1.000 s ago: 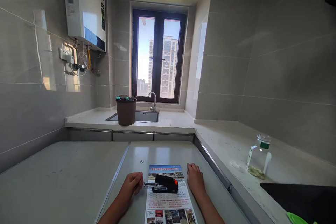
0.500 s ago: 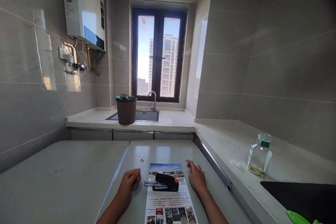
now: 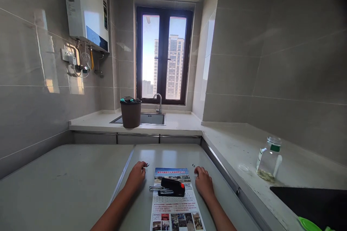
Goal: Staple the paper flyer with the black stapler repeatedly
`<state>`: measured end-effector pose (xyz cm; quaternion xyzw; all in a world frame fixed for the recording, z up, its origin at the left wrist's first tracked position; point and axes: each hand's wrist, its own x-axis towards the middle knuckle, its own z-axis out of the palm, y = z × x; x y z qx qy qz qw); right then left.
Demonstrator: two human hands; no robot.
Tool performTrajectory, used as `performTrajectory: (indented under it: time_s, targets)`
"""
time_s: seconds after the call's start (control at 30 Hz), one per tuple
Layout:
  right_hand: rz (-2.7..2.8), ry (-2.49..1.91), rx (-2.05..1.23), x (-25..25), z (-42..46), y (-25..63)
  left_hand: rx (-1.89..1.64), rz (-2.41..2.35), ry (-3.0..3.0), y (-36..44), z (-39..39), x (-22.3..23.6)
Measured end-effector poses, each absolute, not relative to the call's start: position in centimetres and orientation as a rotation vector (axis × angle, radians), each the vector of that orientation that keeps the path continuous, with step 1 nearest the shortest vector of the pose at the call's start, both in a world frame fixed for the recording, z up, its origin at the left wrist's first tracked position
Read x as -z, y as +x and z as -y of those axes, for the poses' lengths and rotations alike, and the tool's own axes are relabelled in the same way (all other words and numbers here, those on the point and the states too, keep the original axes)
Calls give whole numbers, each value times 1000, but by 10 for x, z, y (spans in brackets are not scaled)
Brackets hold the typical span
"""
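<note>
Paper covered in print and photos, a sheet (image 3: 176,207) lies on the table (image 3: 81,184) between the hands. On it rests the black stapler (image 3: 172,187), its metal part poking out leftward. The left hand (image 3: 137,174) reaches a small metal bit (image 3: 147,165); I cannot tell whether its fingers pinch it. The right hand (image 3: 204,183), fingers loosely curled and slightly apart, sits just beside other tiny bits (image 3: 193,165). Beyond stands a brown bucket (image 3: 131,114) by the sink (image 3: 153,119).
</note>
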<state>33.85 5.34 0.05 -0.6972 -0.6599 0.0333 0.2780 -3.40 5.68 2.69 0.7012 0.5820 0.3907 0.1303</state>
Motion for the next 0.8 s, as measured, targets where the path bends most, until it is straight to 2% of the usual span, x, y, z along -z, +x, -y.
performTrajectory:
  time_s: [0.23, 0.47, 0.6, 0.8]
  targets:
    - [1788, -1854, -88, -2, -52, 338, -690, -1786, 2285, -29, -60, -22]
    - [1793, -1838, -94, -1, -52, 336, -687, -1942, 2280, -20, -22, -21]
    - [1797, -1839, -93, -2, -52, 336, -712, -1930, 2335, -14, -32, -11]
    - [1798, -1825, -107, -2, -52, 337, -518, -1883, 2363, -17, -45, 5]
